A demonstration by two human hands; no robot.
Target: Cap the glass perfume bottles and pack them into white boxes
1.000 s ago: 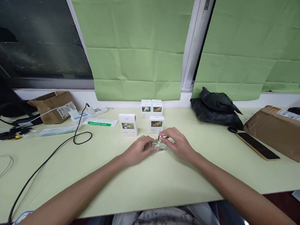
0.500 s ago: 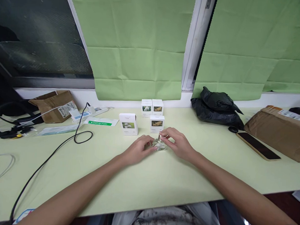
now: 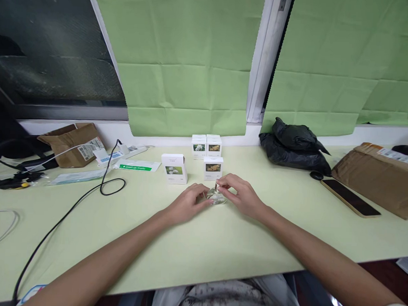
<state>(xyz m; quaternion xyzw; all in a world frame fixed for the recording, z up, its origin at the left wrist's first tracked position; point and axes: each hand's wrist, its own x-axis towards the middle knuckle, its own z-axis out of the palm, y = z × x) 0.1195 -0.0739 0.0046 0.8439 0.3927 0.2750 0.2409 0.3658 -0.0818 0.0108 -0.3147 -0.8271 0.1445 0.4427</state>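
Note:
A small clear glass bottle (image 3: 217, 198) stands on the pale green table (image 3: 200, 243), near its middle. My left hand (image 3: 187, 203) grips the bottle's left side. My right hand (image 3: 241, 194) is on its right side, with the fingertips pinching the small metal top. Just behind the bottle stand several white boxes with flower pictures: one (image 3: 174, 168) to the left, one (image 3: 213, 168) straight behind, and a pair (image 3: 206, 146) farther back by the wall.
A black cable (image 3: 69, 212) runs across the table's left half, past headphones (image 3: 11, 153) and a torn brown parcel (image 3: 72, 142). On the right lie a black plastic bag (image 3: 294, 148), a phone (image 3: 350, 198) and a brown parcel (image 3: 378, 178). Green blinds cover the window behind.
Both hands stay on the bottle in the same spot. Only the right fingertips shift slightly at the bottle's top.

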